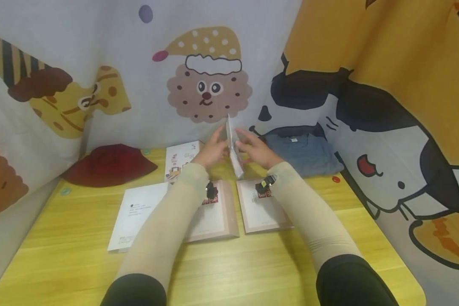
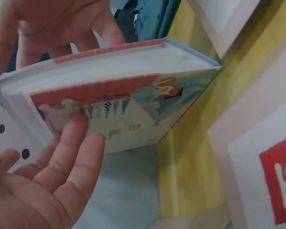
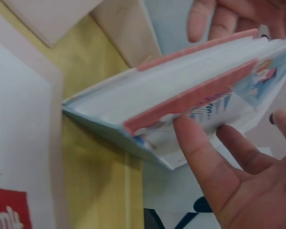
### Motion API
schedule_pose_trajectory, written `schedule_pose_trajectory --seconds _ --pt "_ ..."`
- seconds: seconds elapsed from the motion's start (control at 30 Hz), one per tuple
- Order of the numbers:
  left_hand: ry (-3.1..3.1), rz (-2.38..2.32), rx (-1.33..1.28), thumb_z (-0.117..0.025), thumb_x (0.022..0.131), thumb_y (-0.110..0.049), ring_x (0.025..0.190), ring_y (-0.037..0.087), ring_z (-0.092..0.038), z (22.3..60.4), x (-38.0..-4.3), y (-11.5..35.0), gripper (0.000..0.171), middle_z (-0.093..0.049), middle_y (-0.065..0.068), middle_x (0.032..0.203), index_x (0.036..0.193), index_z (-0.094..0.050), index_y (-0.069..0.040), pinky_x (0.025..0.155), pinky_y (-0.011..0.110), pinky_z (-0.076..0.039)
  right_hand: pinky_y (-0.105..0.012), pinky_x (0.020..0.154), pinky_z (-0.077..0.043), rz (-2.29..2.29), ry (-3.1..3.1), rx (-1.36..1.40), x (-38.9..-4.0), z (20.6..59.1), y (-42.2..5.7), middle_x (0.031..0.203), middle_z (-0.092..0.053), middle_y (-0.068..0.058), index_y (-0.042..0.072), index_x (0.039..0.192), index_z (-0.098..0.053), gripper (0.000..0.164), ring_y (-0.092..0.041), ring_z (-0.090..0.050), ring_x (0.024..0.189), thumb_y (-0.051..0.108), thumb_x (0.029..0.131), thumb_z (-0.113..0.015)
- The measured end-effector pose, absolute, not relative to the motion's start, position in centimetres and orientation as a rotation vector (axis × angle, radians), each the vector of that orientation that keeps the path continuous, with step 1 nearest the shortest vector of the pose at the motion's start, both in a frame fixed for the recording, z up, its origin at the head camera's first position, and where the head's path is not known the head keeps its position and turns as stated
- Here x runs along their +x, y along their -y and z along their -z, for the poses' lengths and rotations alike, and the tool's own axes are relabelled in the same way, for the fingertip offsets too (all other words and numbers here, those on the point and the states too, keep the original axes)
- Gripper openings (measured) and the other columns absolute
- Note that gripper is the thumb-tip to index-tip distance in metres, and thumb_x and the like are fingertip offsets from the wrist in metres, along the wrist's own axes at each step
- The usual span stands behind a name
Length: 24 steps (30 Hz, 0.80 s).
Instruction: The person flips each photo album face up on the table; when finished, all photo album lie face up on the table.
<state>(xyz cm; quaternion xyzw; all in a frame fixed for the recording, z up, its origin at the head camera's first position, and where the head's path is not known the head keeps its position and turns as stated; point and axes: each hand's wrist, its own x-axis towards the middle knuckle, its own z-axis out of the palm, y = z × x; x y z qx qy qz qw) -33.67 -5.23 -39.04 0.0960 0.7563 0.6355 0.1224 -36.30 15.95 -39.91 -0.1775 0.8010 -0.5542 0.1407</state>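
A hardcover book (image 1: 233,148) with an illustrated cover and red bands stands on edge between my two hands, above the back of the table. Its pages (image 2: 109,64) face my body. Fingers of my left hand (image 1: 213,151), nearly straight, touch one cover, as the left wrist view shows. On the opposite cover lie the extended fingertips of my right hand (image 1: 261,152). Below the hands lie a pink-edged booklet (image 1: 219,223) with a red seal-like title and a similar booklet (image 1: 260,214) to its right, both partly hidden by my forearms.
A white booklet (image 1: 137,214) lies left of my left forearm, with a white illustrated box or book (image 1: 179,157) behind it. A dark red hat (image 1: 111,165) sits back left; a folded grey-blue shirt (image 1: 304,155) lies back right. A cartoon-printed curtain (image 1: 137,85) hangs behind the table.
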Motion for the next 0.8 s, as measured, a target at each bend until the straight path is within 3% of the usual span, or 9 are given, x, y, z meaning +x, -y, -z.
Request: schedule_pose_trajectory --seconds 0.2,0.3,0.47,0.57,0.67,0.8 --pt "-2.208 -1.854 0.307 -0.045 0.111 -0.027 0.135 0.043 -0.057 39.5 -33.8 5.0 0.067 -0.046 0.018 0.16 0.17 -0.014 -0.033 0.113 0.06 -0.048 -0.063 0.099 -0.058 1.571 -2.32 -0.498 -36.2 38.7 -16.4 0.165 -0.04 -0.018 0.043 0.167 -0.024 0.068 -0.043 -0.051 0.143 0.038 0.108 -0.058" --pt "-2.232 -1.799 0.325 -0.048 0.11 -0.031 0.134 0.041 -0.058 39.6 -33.7 4.8 0.068 -0.053 0.016 0.156 0.17 -0.015 -0.032 0.114 0.057 -0.048 -0.066 0.1 -0.055 1.519 -2.321 -0.491 -36.5 38.1 -16.6 0.167 -0.038 -0.017 0.042 0.167 -0.024 0.073 -0.043 -0.05 0.144 0.033 0.106 -0.062" --pt "-2.259 -1.606 0.349 -0.057 0.105 -0.048 0.141 0.04 -0.052 39.8 -33.5 4.6 0.075 -0.054 0.012 0.156 0.169 -0.019 -0.036 0.119 0.067 -0.037 -0.065 0.098 -0.057 1.37 -2.369 -0.432 -36.7 37.1 -16.9 0.168 -0.034 -0.018 0.037 0.168 -0.026 0.078 -0.045 -0.052 0.139 0.027 0.102 -0.067" --pt "-2.23 -1.525 0.366 -0.058 0.105 -0.051 0.143 0.043 -0.049 40.5 -33.6 4.6 0.078 -0.053 0.015 0.156 0.17 -0.019 -0.032 0.118 0.069 -0.036 -0.059 0.093 -0.061 1.242 -2.427 -0.39 -36.9 36.9 -17.1 0.169 -0.032 -0.018 0.035 0.167 -0.031 0.077 -0.044 -0.056 0.134 0.026 0.1 -0.068" --pt "-2.23 -1.461 0.38 -0.056 0.107 -0.046 0.139 0.042 -0.053 41.2 -33.9 4.6 0.077 -0.053 0.019 0.155 0.171 -0.016 -0.027 0.114 0.063 -0.044 -0.053 0.087 -0.064 1.159 -2.453 -0.348 -37.1 37.1 -17.3 0.167 -0.033 -0.02 0.033 0.167 -0.032 0.078 -0.041 -0.062 0.124 0.026 0.098 -0.068" --pt "-2.235 -1.408 0.4 -0.055 0.108 -0.037 0.136 0.04 -0.058 41.6 -34.1 4.6 0.075 -0.052 0.018 0.157 0.171 -0.017 -0.025 0.11 0.058 -0.05 -0.048 0.08 -0.064 1.151 -2.441 -0.291 -37.1 37.0 -17.7 0.155 -0.047 -0.022 0.031 0.166 -0.034 0.082 -0.033 -0.068 0.106 0.019 0.092 -0.067"
